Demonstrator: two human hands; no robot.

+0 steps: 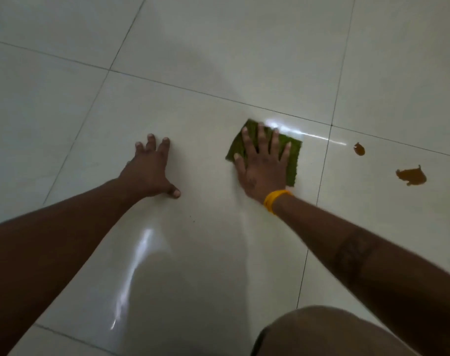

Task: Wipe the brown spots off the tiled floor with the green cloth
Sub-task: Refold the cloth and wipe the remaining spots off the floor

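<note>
A green cloth (293,158) lies flat on the glossy white tiled floor (206,104). My right hand (263,165), with a yellow band at the wrist, presses down on the cloth with fingers spread. To the right, on the neighbouring tile, are two brown spots: a small one (359,149) and a larger one (411,176). Both are apart from the cloth. My left hand (152,169) rests on the bare floor to the left with fingers apart, holding nothing.
Dark grout lines cross the floor; one runs just right of the cloth (321,181). My knee in brown cloth (321,332) fills the bottom right. Light glare streaks the tile near the cloth and at the lower middle.
</note>
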